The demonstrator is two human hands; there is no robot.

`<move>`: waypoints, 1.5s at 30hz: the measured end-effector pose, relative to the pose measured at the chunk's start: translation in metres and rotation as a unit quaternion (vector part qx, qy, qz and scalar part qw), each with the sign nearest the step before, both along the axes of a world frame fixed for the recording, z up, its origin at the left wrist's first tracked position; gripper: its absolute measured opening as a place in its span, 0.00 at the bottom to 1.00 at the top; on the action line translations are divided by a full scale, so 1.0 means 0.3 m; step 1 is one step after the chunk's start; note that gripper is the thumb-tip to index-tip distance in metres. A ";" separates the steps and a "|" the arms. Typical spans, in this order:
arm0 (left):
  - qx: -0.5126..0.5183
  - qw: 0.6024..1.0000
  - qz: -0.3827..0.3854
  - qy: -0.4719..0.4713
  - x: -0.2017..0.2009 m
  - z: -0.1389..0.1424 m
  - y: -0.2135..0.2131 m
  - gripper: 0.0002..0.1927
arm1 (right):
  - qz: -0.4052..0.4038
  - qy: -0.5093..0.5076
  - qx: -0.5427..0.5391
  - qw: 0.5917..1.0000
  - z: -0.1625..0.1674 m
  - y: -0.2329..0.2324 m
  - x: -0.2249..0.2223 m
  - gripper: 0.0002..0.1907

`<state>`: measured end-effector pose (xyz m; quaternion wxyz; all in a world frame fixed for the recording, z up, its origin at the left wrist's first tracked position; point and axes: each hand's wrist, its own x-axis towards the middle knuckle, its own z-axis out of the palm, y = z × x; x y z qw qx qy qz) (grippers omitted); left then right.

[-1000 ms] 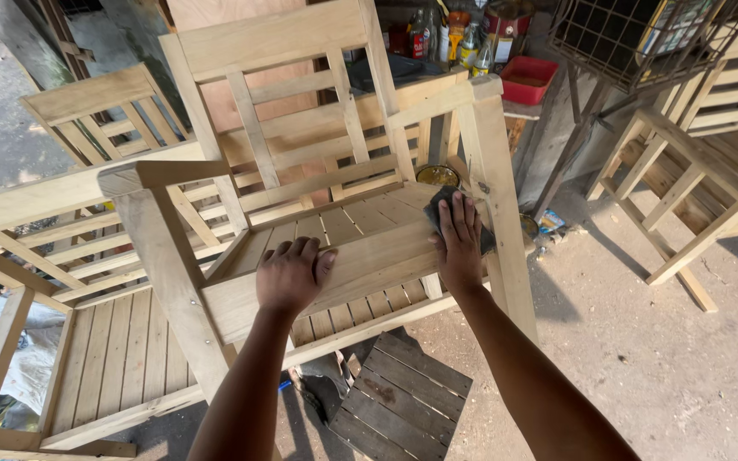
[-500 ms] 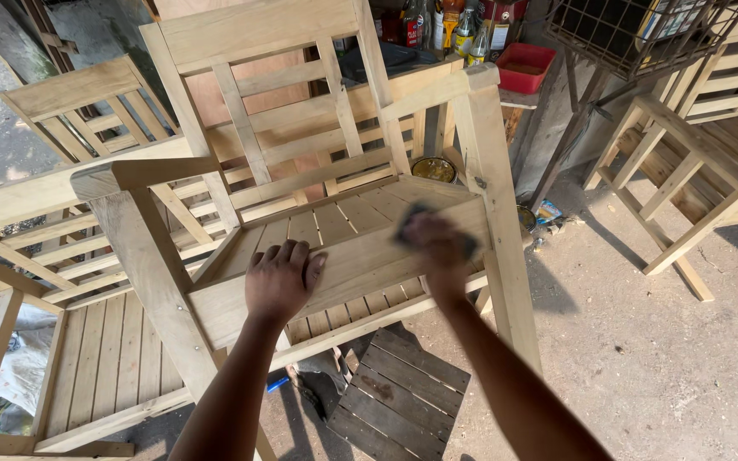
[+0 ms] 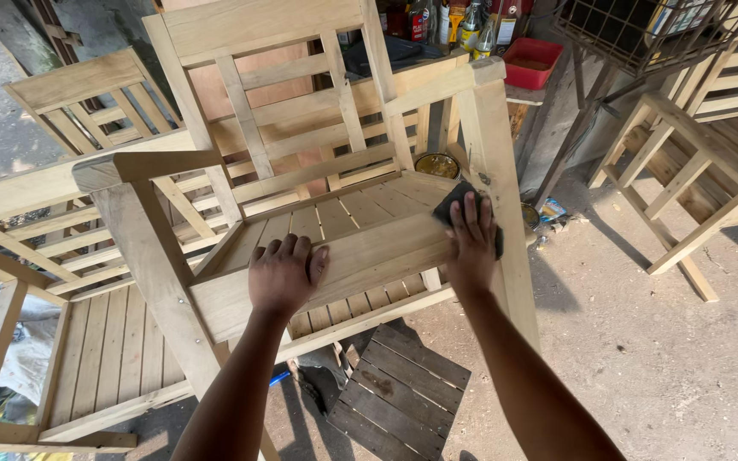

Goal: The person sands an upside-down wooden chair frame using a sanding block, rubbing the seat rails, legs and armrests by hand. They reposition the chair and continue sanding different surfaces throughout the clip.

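The left hand [image 3: 282,275] lies flat, fingers spread, on the front rail of the unpainted pale wooden armchair [image 3: 326,230]. The right hand [image 3: 474,242] presses a dark sanding pad [image 3: 453,205] on the seat's right front corner, fingers extended over it.

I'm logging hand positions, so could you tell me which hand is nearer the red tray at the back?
Right. The right hand lies below the red tray; the left hand rests farther left on the seat rail.
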<state>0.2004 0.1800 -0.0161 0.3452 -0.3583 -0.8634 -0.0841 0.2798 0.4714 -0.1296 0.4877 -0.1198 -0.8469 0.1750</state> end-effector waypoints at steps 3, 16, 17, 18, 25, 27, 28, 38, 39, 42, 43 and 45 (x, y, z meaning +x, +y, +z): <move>-0.017 1.000 0.018 0.008 0.001 -0.003 0.004 0.19 | -0.046 -0.008 0.011 0.999 0.014 -0.049 -0.004 0.27; 0.011 1.000 -0.001 0.006 0.003 -0.015 -0.003 0.19 | 0.156 -0.067 0.198 0.965 0.093 -0.047 0.041 0.31; 0.012 1.000 -0.001 0.005 0.002 -0.015 -0.002 0.19 | 0.167 -0.067 0.199 0.963 0.099 -0.039 0.037 0.30; 0.012 1.000 -0.002 0.003 0.002 -0.017 -0.002 0.19 | 0.178 -0.067 0.200 0.961 0.098 -0.049 0.029 0.29; 0.003 1.000 0.008 0.019 0.008 -0.017 -0.005 0.19 | 0.200 -0.076 0.202 0.956 0.041 -0.028 -0.006 0.28; -0.002 1.000 0.011 0.022 0.009 -0.013 -0.002 0.20 | 0.168 -0.030 0.192 0.967 0.035 0.049 0.002 0.26; -0.001 1.000 0.009 0.024 0.009 -0.011 0.001 0.20 | 0.151 -0.006 0.186 0.971 0.036 0.083 0.007 0.26; -0.002 1.000 0.021 0.015 0.009 -0.013 0.003 0.19 | 0.076 0.022 0.000 0.997 0.037 -0.325 -0.051 0.22; -0.006 1.000 0.018 0.009 0.009 -0.015 0.002 0.19 | 0.114 0.017 -0.001 0.993 0.039 -0.324 -0.051 0.21; 0.015 1.000 -0.016 0.006 0.007 -0.021 0.003 0.17 | 0.105 0.038 0.102 0.988 0.055 -0.172 -0.032 0.25; 0.015 1.000 -0.009 0.006 0.006 -0.022 0.005 0.17 | 0.080 0.039 0.050 0.995 0.058 -0.100 -0.016 0.24; 0.020 1.000 0.010 0.013 0.004 -0.023 0.008 0.17 | 0.018 0.045 -0.006 0.999 0.047 -0.043 -0.007 0.22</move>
